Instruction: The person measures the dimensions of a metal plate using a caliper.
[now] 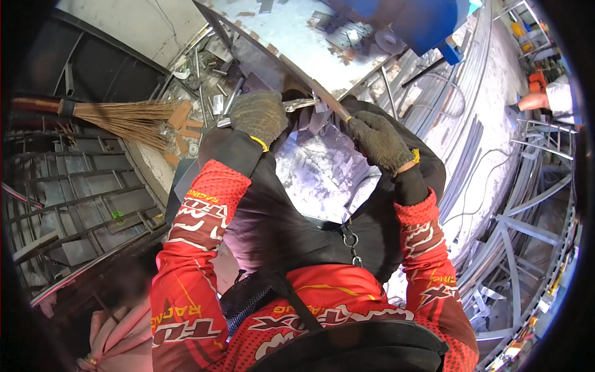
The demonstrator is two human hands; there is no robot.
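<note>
My left hand (259, 116), in a grey-brown knit glove, is closed around silver locking pliers (300, 104). Their jaws point right, and a small flat metal piece (320, 106) shows right at the jaw tips. My right hand (377, 141), gloved the same way, has its fingers wrapped over the near end of a brown bar (333, 106). That bar slants up and left along the front edge of the worktable (291, 38). Both hands are above my spread knees, with the whitish floor (319, 167) showing between them.
A twig broom (124, 115) lies at left beside metal scraps and a dark metal grating (80, 198). A blue machine (415, 22) stands on the table. Long metal bars (458, 118) cover the floor at right. Another person's hand (534, 102) shows at far right.
</note>
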